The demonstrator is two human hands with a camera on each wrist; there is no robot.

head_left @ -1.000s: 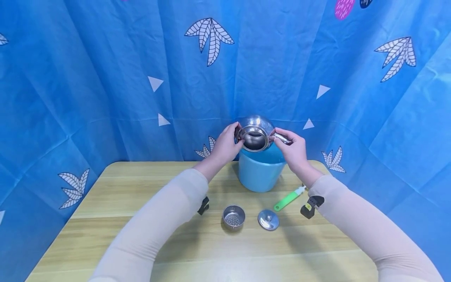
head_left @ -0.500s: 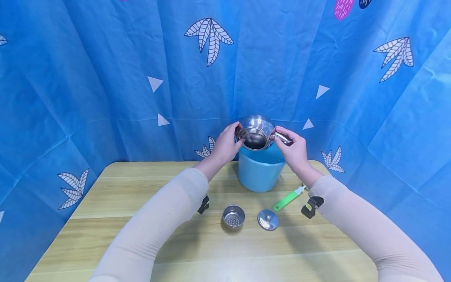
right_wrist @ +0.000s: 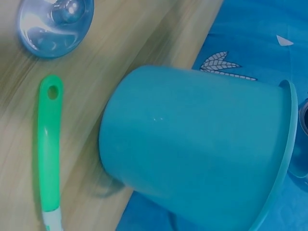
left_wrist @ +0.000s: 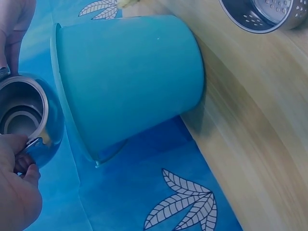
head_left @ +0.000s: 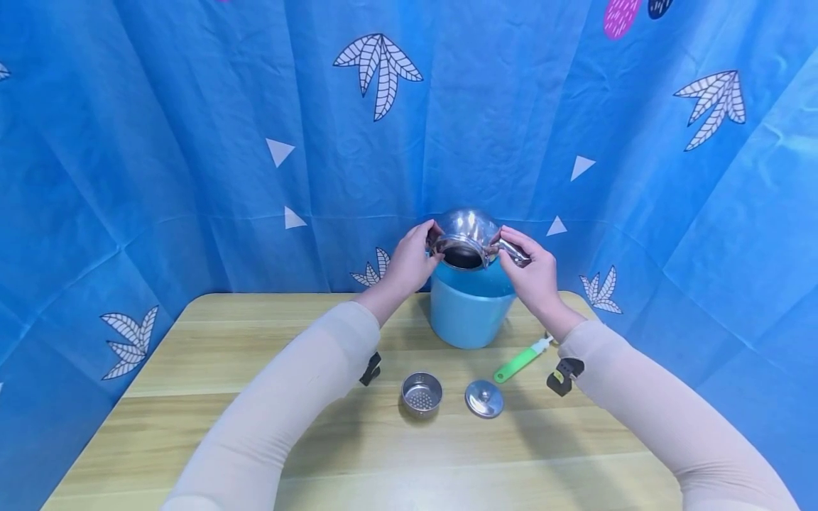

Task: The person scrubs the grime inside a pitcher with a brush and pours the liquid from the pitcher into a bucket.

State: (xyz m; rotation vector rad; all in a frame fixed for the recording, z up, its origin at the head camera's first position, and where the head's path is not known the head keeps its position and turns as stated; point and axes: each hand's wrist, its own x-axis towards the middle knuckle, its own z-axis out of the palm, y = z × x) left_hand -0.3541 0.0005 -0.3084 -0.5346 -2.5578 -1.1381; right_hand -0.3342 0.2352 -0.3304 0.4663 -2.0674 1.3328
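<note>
A shiny stainless steel teapot (head_left: 471, 223) is held over the light blue bucket (head_left: 469, 321), tipped so its round mouth faces down and toward me. My left hand (head_left: 406, 264) grips its left side, thumb near the rim. On the other side my right hand (head_left: 534, 277) pinches the metal handle between thumb and fingers. In the left wrist view the left hand (left_wrist: 18, 192) curls at the edge of the teapot (left_wrist: 42, 108), whose bare inside shows. Only a sliver of the teapot (right_wrist: 299, 159) appears in the right wrist view.
On the wooden table (head_left: 255, 369) sit a perforated metal strainer basket (head_left: 422, 394) and a round lid (head_left: 483, 399) with a knob. A green-handled tool (head_left: 519, 364) lies right of the bucket, its far end behind my right wrist. A blue curtain (head_left: 498, 106) hangs behind.
The teapot's mouth has turned further down toward the bucket, so less of its opening shows. Both hands keep their hold and stay nearly in place.
</note>
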